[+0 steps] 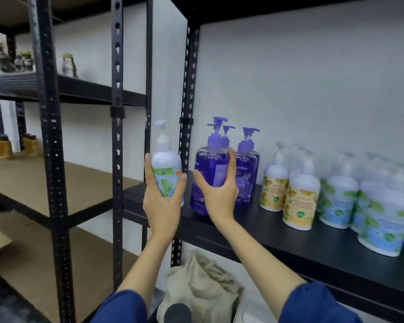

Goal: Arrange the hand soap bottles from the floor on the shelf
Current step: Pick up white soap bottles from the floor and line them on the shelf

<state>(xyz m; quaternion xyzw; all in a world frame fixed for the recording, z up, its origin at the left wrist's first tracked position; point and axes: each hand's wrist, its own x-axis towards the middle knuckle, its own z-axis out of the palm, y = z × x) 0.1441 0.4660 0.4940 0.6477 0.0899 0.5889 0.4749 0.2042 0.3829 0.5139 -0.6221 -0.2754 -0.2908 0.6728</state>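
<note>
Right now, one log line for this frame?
left hand: holds white pump bottle | right hand: grips purple pump bottle on black shelf | phase: placing

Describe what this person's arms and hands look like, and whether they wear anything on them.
Both hands are bare: no gloves, rings, watch or bracelets show on the left hand or the right hand. The forearms are uncovered too. Dark blue sleeves are pushed up near the elbows, plain, with no markings visible.

Glossy translucent purple plastic soap bottle [208, 180]; smooth glossy white plastic pump bottle [167, 169] with printed paper-like label. Matt black shelf board [289, 231], perforated black-painted metal uprights [117, 136]. Rumpled beige cloth bag [203, 283] at six o'clock.
</note>
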